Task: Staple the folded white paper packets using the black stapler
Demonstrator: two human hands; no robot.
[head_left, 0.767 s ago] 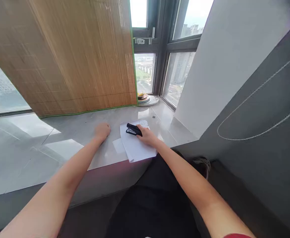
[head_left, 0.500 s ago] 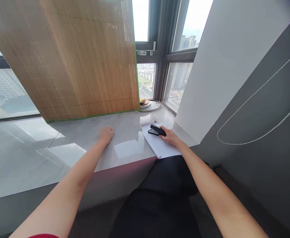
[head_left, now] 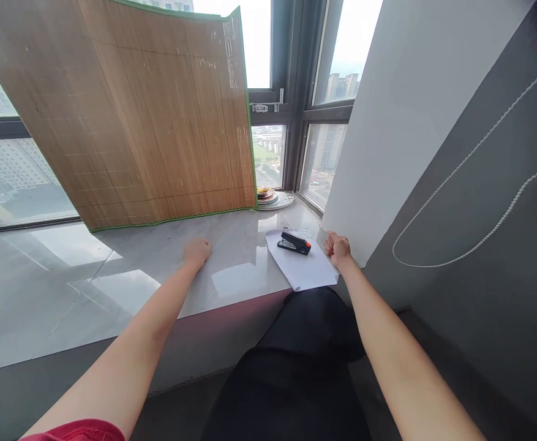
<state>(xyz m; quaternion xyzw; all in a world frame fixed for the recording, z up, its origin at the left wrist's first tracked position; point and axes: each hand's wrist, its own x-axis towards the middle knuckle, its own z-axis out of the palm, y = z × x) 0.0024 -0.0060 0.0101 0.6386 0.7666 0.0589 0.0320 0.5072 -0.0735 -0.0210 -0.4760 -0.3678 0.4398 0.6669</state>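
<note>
On the white sheets of paper [head_left: 305,271] lies a black stapler [head_left: 294,243] with an orange patch at one end. My right hand [head_left: 338,248] is curled into a fist just right of the paper, apart from the stapler. A fist is also what my left hand [head_left: 198,251] makes, resting on the marble-look windowsill [head_left: 236,242] to the left of the paper. Nothing shows in either hand. A small printed piece [head_left: 299,233], flat and pale, is partly hidden behind the stapler.
A bamboo mat [head_left: 167,135] with green edging leans against the window. Stacked plates [head_left: 270,199] stand in the far corner by the window frame [head_left: 291,110]. White wall [head_left: 369,135] closes off the right side, and a beaded cord [head_left: 428,266] hangs farther right.
My right hand has let go of the stapler and moved right, off the paper. The stapler now lies on the sheets. My left hand stays in its place; the view has tilted slightly.
</note>
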